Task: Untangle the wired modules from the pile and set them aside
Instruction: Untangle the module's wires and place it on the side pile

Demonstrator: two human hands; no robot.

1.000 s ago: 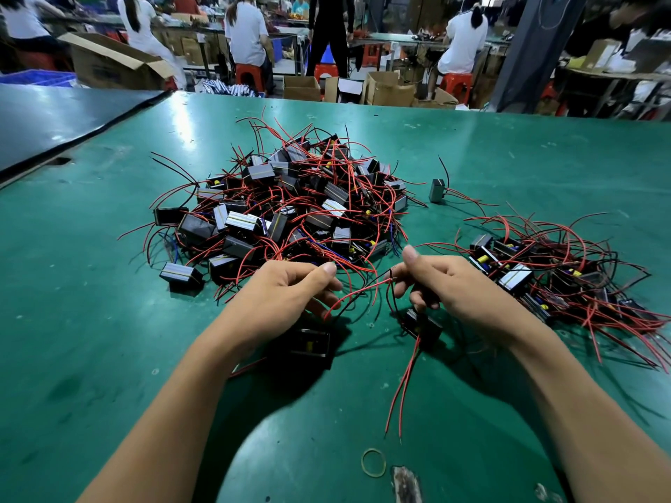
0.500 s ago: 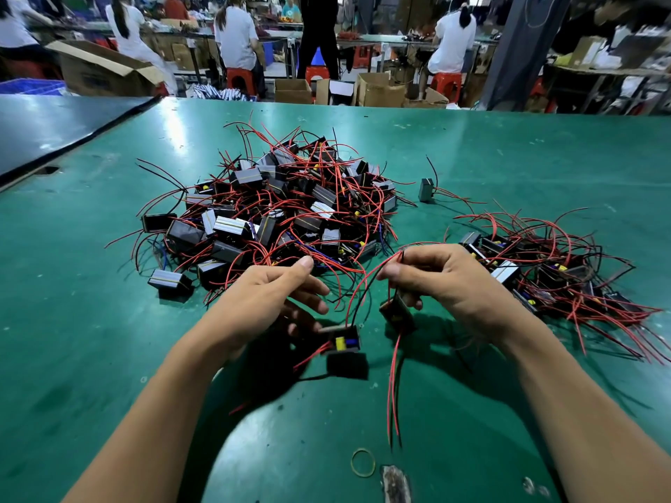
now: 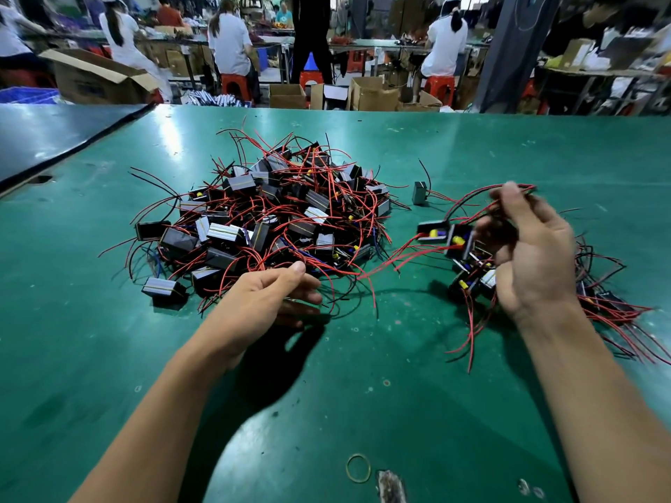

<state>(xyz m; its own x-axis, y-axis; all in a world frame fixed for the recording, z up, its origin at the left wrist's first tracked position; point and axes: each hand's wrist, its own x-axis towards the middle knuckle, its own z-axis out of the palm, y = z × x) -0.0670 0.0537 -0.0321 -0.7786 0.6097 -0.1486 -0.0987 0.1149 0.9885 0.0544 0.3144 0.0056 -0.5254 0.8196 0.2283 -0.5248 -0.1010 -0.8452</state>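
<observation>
Right hand [image 3: 526, 248] has swung out to the right of the pile [image 3: 283, 212] and lifted off the table [image 3: 72, 321]; half a second back it was working just in front of the pile, beside the left! It's blurred, but thumb and fingers are curled in, pinching a bunch of red and black wires [image 3: 472, 203]. Two modules [image 3: 432, 230] hang from those wires on the pile side of the hand, open faces showing yellow parts, their shadow on the table below. Under that hand, further right of the pile, lies the side heap [image 3: 599, 295] of modules, wires fanning out. Left hand [image 3: 268, 303] sits at the pile's near edge, thumb stretched toward the tangle, fingers loosely bent. Red wires run past its fingertips, and I cannot tell whether it grips any. One lone module [image 3: 420, 192] stands just right of the pile's far side. A rubber band [image 3: 358, 468] lies well in front of the pile.
</observation>
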